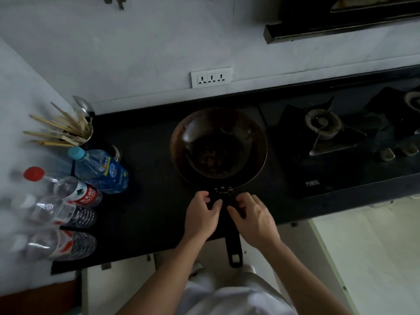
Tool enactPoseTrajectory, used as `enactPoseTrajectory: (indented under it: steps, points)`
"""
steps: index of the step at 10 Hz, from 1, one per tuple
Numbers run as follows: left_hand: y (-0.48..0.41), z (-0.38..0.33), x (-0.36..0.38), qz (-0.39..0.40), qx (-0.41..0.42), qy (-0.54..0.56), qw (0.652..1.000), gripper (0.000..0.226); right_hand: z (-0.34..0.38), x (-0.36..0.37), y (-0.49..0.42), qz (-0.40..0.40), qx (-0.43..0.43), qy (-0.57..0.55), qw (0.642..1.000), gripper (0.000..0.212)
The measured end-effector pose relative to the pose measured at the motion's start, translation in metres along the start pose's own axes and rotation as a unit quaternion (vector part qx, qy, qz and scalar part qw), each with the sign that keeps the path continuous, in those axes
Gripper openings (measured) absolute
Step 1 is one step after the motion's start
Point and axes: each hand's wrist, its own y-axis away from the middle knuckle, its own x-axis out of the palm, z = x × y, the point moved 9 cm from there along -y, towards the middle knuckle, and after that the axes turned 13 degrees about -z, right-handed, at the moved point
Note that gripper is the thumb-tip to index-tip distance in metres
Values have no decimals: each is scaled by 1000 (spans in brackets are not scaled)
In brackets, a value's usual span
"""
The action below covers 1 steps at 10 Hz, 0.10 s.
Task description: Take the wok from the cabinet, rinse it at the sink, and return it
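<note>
My left grip (pixel 201 214) and right grip (pixel 252 218) clasp the handle (pixel 233 244); just beyond them the wok (pixel 218 142) looks heavy and rigid.

- The single head camera is looking steeply down from above the person's torso, at close range over the dark bench (pixel 145 178).
- It is facing the wall (pixel 136 53), which is filling the upper frame.
- The wok (pixel 218 144) is sitting near frame centre, the left hand (pixel 201 215) and right hand (pixel 252 218) just below it.
- The wide-angle lens is bending the frame edges.
</note>
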Motion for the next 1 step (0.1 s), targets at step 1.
enactPoseTrajectory:
  steps: [1]
  points:
    - [-1, -37, -32, -116, 173, -96, 973, 49, 16, -13, -21, -25, -79, 51, 995, 40]
